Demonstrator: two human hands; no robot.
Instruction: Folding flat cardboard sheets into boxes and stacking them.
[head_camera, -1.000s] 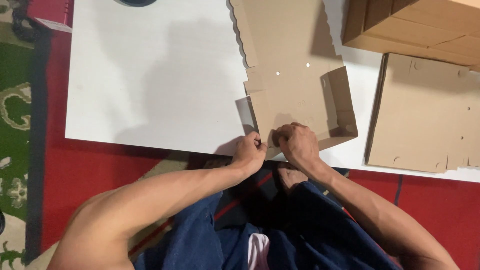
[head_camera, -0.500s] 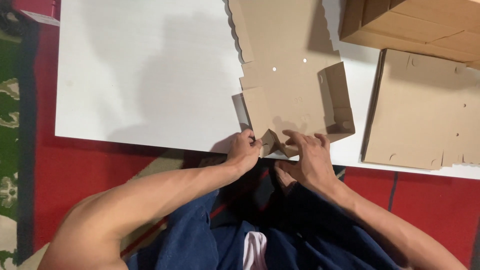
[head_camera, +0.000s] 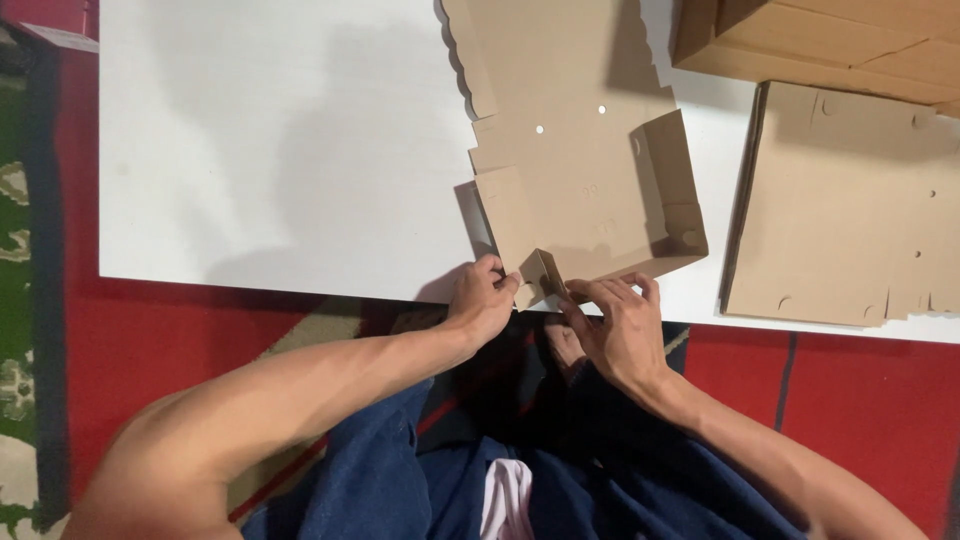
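We are working on a flat-cut cardboard box (head_camera: 580, 200) that lies at the near edge of the white table (head_camera: 280, 150), partly folded: its right wall stands up, while the near wall is only half raised. Our left hand (head_camera: 482, 300) pinches the small corner flap (head_camera: 543, 272) between thumb and fingertips, closed on it. Our right hand (head_camera: 615, 320) lies just beside it with its fingers bent over the near edge of the cardboard, pressing rather than gripping, though we cannot quite tell whether the thumb has hold underneath.

We judge the step in hand to be tucking this corner flap so the near wall can stand. The next move calls for keeping the flap bent inward while the wall is brought upright against it, with the crease kept straight.

The half-made box holds nothing that we can see. To the right lies a stack of flat cardboard sheets (head_camera: 850, 200), well apart from our hands, and at the far right corner sits a larger carton (head_camera: 820, 40), its contents out of view. A red mat (head_camera: 150, 330) lies below the table.
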